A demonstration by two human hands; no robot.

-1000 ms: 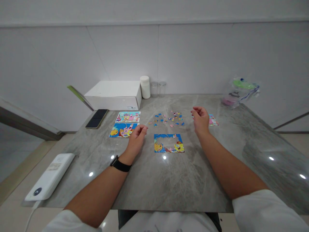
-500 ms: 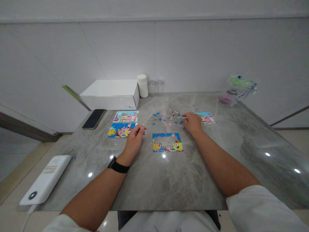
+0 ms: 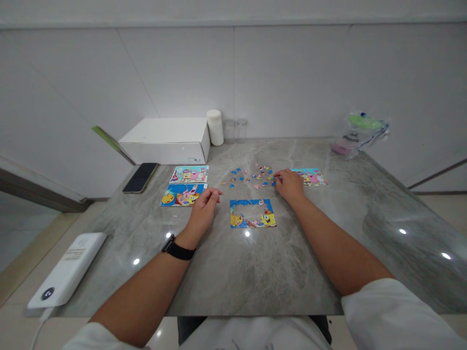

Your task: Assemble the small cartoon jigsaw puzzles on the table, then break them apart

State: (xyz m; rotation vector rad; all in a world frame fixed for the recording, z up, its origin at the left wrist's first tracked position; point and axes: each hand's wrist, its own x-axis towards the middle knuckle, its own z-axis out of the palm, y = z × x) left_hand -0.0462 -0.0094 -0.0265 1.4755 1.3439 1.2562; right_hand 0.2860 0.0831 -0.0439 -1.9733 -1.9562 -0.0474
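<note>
A partly filled puzzle [image 3: 271, 219] with a bare middle lies in front of me. Beyond it, small loose puzzle pieces [image 3: 247, 180] are scattered. My right hand [image 3: 290, 184] rests at their right edge, fingers curled down at a blue piece; whether it grips anything is hidden. It partly covers a picture card [image 3: 315, 177]. My left hand [image 3: 206, 203] lies on the table left of the puzzle, fingers curled together, with something too small or hidden to name, if anything. Beside it are a blue picture card [image 3: 178, 195] and a lighter one [image 3: 189, 174].
Back left stand a white box [image 3: 164, 141], a white bottle [image 3: 215, 128] and two clear glasses [image 3: 241, 131]. A phone [image 3: 140, 178] lies left, a white power bank [image 3: 67, 270] with a cable nearer. A plastic bag [image 3: 359, 136] sits back right.
My right hand has moved slightly, its fingertips now drawn in lower at the right edge of the loose pieces. My left hand stays in place. The view has shifted a little.
</note>
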